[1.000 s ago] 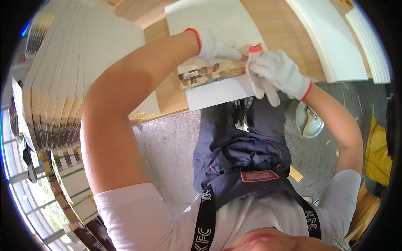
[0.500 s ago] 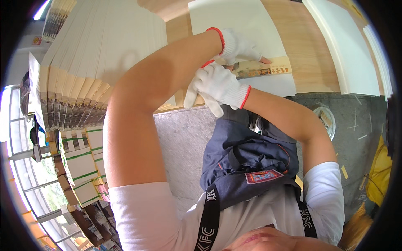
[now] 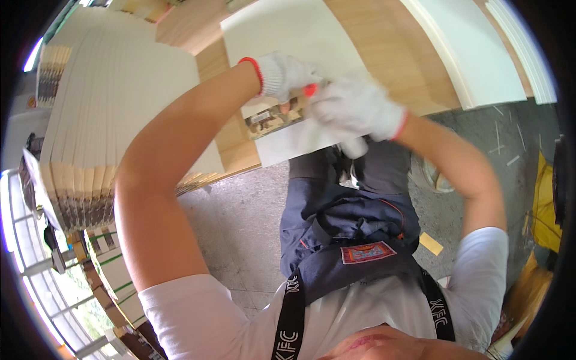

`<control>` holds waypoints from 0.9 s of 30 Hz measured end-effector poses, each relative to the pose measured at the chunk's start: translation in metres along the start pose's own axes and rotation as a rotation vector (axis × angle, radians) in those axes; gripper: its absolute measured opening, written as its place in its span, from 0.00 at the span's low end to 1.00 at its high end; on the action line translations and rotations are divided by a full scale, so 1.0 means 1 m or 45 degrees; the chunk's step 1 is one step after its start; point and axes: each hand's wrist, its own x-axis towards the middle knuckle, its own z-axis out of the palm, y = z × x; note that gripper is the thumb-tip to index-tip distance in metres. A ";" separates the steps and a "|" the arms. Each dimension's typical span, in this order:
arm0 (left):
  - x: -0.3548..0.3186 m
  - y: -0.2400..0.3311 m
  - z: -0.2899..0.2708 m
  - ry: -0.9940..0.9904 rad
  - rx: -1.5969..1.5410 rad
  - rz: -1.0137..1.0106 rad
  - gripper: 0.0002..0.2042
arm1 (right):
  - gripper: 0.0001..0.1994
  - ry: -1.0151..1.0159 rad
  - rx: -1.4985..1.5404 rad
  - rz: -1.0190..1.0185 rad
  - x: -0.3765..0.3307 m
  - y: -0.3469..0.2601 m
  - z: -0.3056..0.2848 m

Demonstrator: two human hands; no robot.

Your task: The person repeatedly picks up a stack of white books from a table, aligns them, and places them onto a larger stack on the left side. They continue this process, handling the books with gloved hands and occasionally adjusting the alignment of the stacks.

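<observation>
Lying crosswise under both gloved hands [image 3: 324, 96], patterned strip [image 3: 273, 119] tilts slightly.

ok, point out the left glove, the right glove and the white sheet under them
left glove [image 3: 282, 75], head view, back of the hand.
right glove [image 3: 355, 108], head view, back of the hand.
white sheet [image 3: 282, 30], head view, bare upper part.

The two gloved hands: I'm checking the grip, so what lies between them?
In the head view, the left hand and right hand meet over a printed strip on the white board; a small red object shows between them.
</observation>
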 end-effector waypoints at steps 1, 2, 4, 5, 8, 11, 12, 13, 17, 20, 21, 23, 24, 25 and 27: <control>-0.009 0.003 -0.002 0.024 -0.020 0.071 0.49 | 0.09 0.030 -0.126 0.024 -0.029 0.015 -0.026; -0.015 0.005 -0.012 0.055 -0.032 0.128 0.50 | 0.09 0.067 -0.261 0.033 -0.046 0.026 -0.052; -0.002 0.021 -0.037 -0.234 -0.619 -0.374 0.46 | 0.10 -0.128 -0.444 0.200 -0.077 0.031 -0.065; -0.002 0.021 -0.040 -0.203 -0.615 -0.341 0.43 | 0.10 -0.213 -0.536 0.280 -0.085 0.033 -0.067; -0.018 0.003 -0.011 0.241 -0.026 0.307 0.34 | 0.11 -0.781 -0.464 0.759 -0.055 0.044 -0.089; -0.010 0.014 -0.013 0.024 -0.133 -0.059 0.40 | 0.12 -0.665 -0.658 0.799 -0.039 0.048 -0.134; -0.008 0.024 -0.023 0.017 -0.113 -0.127 0.41 | 0.14 -0.647 -0.687 0.776 -0.067 0.061 -0.131; -0.020 0.037 -0.025 0.077 -0.038 -0.159 0.39 | 0.16 -0.621 -0.691 0.726 -0.051 0.047 -0.129; -0.018 0.098 -0.008 0.296 0.187 -0.447 0.32 | 0.21 -0.407 -0.551 0.322 -0.031 -0.002 -0.057; -0.040 0.133 0.058 1.147 -0.087 -0.323 0.31 | 0.20 -0.192 -0.310 0.298 -0.043 0.017 -0.035; -0.057 0.155 0.063 1.132 -0.647 -0.322 0.29 | 0.21 -0.282 -0.217 0.286 -0.043 0.021 -0.037; -0.061 0.181 0.108 1.270 -2.161 -0.265 0.19 | 0.25 -0.462 -0.045 0.267 -0.043 0.026 -0.052; -0.058 0.181 0.119 1.430 -2.763 -0.237 0.17 | 0.27 -0.486 0.001 0.250 -0.046 0.033 -0.054; -0.061 0.179 0.121 1.568 -3.373 -0.193 0.15 | 0.29 -0.509 0.045 0.224 -0.045 0.040 -0.057; -0.062 0.171 0.122 1.766 -4.038 -0.242 0.13 | 0.33 -0.543 0.132 0.225 -0.049 0.046 -0.060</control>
